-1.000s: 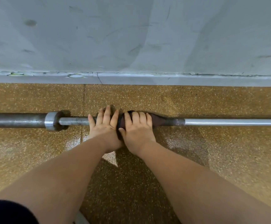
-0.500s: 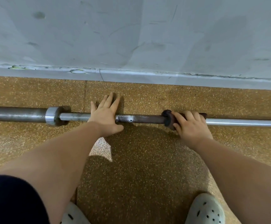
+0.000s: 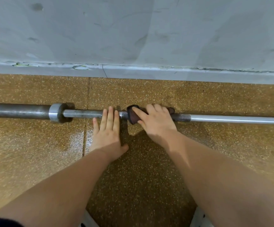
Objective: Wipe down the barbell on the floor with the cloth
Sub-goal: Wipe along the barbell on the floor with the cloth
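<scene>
Gripping cloth (image 3: 133,118) round barbell (image 3: 83,113) with right hand (image 3: 157,124).

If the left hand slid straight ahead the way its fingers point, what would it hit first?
The left hand lies across the barbell; beyond it, bare floor, then likely the wall.

You have soft, fairly bright light here: your left hand (image 3: 107,133) and right hand (image 3: 157,123) are lit, while your forearms (image 3: 223,177) and the floor (image 3: 133,185) between them lie in shadow. A pale glare patch sits left of your left hand, and the barbell (image 3: 239,119) gleams at right. The wide lens bows the barbell and the wall (image 3: 133,30) base, and detail is slightly soft.
</scene>
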